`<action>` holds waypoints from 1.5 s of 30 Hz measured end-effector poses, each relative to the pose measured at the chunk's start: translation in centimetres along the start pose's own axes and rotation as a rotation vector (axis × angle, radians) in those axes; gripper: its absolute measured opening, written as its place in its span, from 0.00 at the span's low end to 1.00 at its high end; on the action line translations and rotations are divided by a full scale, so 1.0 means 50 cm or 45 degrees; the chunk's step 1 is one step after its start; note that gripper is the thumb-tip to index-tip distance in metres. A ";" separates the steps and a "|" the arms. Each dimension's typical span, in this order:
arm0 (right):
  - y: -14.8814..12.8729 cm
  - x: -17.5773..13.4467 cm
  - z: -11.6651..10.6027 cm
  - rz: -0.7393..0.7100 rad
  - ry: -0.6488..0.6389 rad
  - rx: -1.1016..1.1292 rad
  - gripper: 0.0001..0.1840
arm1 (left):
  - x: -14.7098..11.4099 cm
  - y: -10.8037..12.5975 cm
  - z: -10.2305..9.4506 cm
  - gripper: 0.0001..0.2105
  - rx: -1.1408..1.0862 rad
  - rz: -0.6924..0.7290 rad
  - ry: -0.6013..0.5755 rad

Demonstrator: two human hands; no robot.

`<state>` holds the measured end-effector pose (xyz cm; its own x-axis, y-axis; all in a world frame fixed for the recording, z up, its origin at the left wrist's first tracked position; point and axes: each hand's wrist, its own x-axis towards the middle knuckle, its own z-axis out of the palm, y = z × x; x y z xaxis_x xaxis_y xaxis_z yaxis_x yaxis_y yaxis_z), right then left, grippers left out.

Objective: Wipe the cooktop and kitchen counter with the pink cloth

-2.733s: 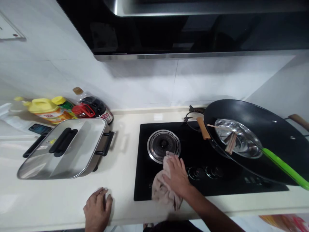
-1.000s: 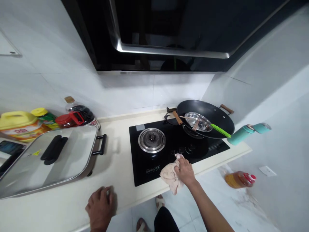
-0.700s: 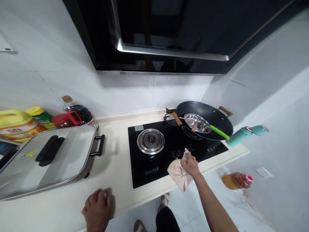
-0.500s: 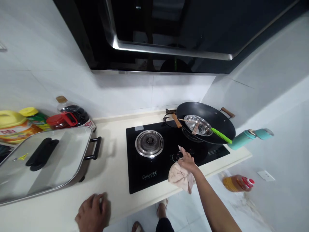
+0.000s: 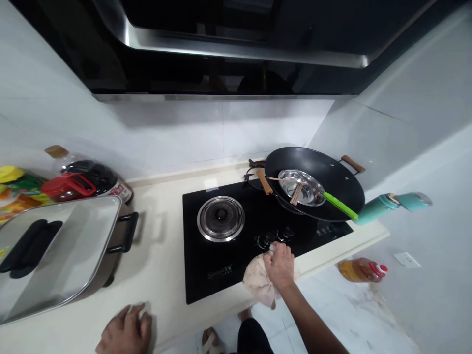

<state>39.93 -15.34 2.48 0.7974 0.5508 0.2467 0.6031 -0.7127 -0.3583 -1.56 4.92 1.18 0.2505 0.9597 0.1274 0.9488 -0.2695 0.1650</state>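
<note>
My right hand is closed on a pale pink cloth. The cloth lies bunched over the front edge of the black glass gas hob, just in front of its control knobs. My left hand rests on the cream countertop left of the hob; its fingers are loosely bent and apart, holding nothing. On the hob's left side is a bare round burner. Over the right burner sits a black wok containing a steel bowl, wooden chopsticks and a utensil with a green handle.
A lidded electric pan stands at the left, with a dark sauce bottle and a red-lidded jar behind it. A teal bottle is beside the wok. An oil jug stands low at the right. The range hood hangs above.
My right hand has drawn back from the knobs to the hob's front edge with the cloth. The view has shifted slightly; my left hand stays on the countertop.
</note>
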 end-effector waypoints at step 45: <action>-0.246 -0.068 0.000 -0.652 -0.880 0.020 0.45 | -0.018 -0.008 -0.005 0.17 -0.074 0.103 0.019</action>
<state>29.77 -8.43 6.02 0.2320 0.9474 -0.2205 0.8805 -0.3009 -0.3663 -2.19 4.15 1.23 0.3228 0.9334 0.1570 0.9126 -0.3509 0.2098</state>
